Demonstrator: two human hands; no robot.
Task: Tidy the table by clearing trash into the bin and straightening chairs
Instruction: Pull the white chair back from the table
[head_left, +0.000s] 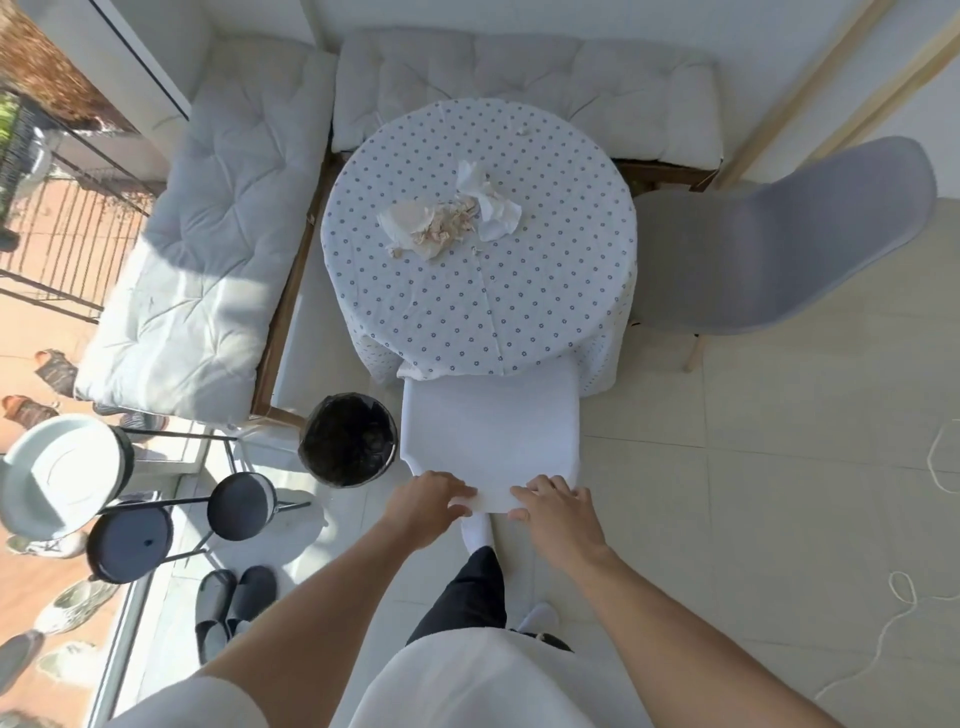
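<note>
We stand behind the white chair (491, 431), with our left hand (428, 501) and right hand (558, 512) both clamped over the top edge of its backrest, fingers curled forward and thumbs tucked underneath. The two hands sit close together near the middle of that edge, which should keep the chair from twisting as it slides. Its seat already reaches under the near edge of the round table (478, 312), touching the hanging polka-dot tablecloth, so we judge this chair is close to tucked in.

The trash is not yet cleared: a heap of crumpled tissues (491, 205) and what look like shells or peelings lies on a paper napkin (410, 228) a little beyond the table's centre, and a small scrap (523, 130) sits near the far edge. The bin (348, 439), lined with a black bag, stands on the floor just left of the chair, near the table's near-left side, handy for a short carry from the table.

The grey chair (779, 244) at the table's right edge is angled away from the table, so it probably needs straightening too.
</note>
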